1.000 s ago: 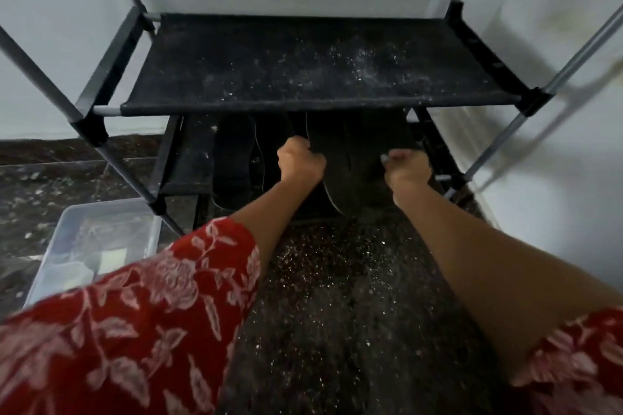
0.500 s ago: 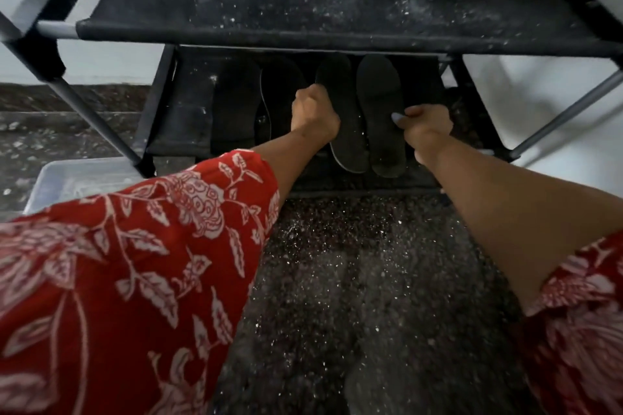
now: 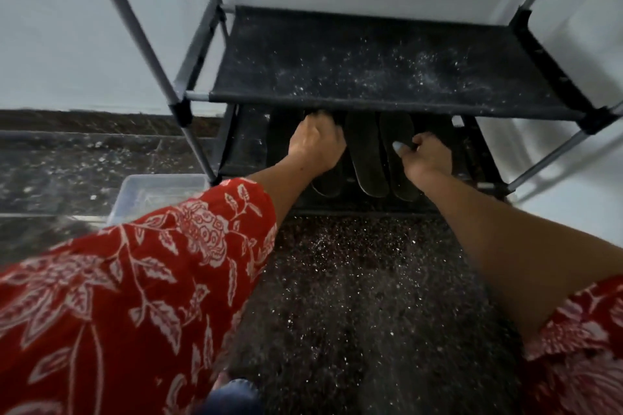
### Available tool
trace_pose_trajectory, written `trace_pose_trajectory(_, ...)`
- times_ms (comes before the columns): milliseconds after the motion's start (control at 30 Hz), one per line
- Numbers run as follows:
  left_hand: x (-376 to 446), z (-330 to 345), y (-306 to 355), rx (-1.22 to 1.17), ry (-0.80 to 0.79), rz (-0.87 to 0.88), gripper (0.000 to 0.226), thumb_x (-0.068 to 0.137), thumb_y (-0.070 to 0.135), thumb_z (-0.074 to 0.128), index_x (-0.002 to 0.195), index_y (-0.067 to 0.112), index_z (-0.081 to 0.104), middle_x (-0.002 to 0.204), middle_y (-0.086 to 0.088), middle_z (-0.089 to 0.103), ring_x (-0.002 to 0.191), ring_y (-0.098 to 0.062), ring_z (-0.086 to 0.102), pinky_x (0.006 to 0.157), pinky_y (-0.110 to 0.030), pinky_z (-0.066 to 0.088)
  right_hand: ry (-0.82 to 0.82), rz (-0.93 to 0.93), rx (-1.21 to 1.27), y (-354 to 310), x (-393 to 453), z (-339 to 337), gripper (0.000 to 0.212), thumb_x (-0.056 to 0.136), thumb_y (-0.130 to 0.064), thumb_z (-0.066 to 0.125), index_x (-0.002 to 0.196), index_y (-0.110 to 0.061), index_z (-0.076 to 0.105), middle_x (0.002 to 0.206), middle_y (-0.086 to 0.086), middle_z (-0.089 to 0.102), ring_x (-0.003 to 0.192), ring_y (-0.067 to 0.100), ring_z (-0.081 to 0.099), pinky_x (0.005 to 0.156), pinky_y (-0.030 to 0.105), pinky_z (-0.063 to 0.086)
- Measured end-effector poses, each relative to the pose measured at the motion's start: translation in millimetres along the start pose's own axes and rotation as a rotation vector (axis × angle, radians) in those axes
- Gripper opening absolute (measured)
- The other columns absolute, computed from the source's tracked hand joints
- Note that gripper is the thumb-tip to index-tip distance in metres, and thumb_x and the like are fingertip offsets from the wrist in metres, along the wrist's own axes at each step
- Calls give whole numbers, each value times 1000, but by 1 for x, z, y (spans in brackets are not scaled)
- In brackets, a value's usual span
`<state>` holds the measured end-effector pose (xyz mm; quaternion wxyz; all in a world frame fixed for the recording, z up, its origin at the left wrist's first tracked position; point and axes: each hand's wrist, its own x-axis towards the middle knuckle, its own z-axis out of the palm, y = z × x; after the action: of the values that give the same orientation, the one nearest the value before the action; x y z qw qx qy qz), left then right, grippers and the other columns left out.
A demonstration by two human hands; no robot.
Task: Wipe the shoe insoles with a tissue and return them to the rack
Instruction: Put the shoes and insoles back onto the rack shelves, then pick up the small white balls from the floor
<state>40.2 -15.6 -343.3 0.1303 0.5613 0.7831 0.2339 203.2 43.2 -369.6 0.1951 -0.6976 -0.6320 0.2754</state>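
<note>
Black fabric rack [image 3: 387, 77]: dusty upper shelf, four dark insoles [image 3: 367, 158] flat on the lower shelf [image 3: 242, 145]. Judged light, thin, floppy; best taken by the heel edge. Left hand [image 3: 315, 145] curls onto an insole; right hand [image 3: 425, 155] pinches the rightmost visible insole's edge. No tissue visible.

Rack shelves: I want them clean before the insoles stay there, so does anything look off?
Yes. The upper shelf is dusted with pale specks, thickest toward its right. The insoles lie side by side on the lower shelf, none askew.
</note>
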Motion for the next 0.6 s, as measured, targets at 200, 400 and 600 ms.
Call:
trace_pose_trajectory(200,-75,-76,-41,63,8,-28,21,94,16,41,99,-2,51,105,-27,60,99,-43,56,74,-38,39,-89,-111,9,-49,-75,0,50,90,-42,56,130,-13,45,125,13,55,114,28,52,84,34,44)
trace_pose_trajectory(400,-147,-138,-80,65,83,-75,12,94,14,39,82,10,41,94,-21,60,90,-37,58,67,-30,29,-198,-219,8,-90,-155,10,48,89,-43,56,127,-15,48,128,10,53,117,25,50,92,38,46)
trace_pose_trajectory(600,-183,-165,-116,13,36,-82,27,84,23,61,89,10,38,78,-3,49,74,-26,52,64,-32,33,-444,-222,-67,-111,-202,26,35,88,-45,57,96,-11,65,103,6,65,89,18,57,78,32,45)
